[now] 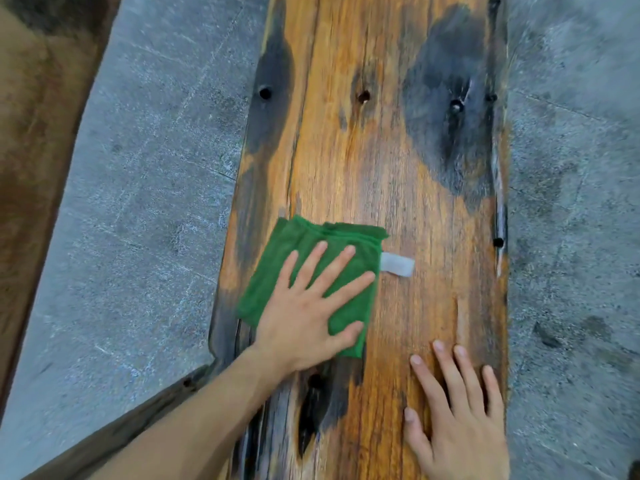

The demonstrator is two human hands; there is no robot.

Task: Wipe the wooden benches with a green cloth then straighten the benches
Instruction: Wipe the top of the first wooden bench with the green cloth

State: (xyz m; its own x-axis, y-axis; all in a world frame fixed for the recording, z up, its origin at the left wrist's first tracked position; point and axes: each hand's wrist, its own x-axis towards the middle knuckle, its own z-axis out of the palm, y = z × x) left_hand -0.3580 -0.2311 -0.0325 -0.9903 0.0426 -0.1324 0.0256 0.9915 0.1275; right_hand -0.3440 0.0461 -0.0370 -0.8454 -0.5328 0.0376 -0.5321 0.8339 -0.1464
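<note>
Two hands flat on wooden bench [381, 168], left hand [304, 313] pressing green cloth [277, 271], blank white tag [397, 264]

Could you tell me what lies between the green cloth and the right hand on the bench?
Only bare bench wood separates the green cloth from the right hand, per the head view.

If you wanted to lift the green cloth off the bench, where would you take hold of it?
Judging by its pose, pinch the far right corner of the green cloth by the white tag, from the right; it lies folded flat, uncovered there by the left hand.
</note>
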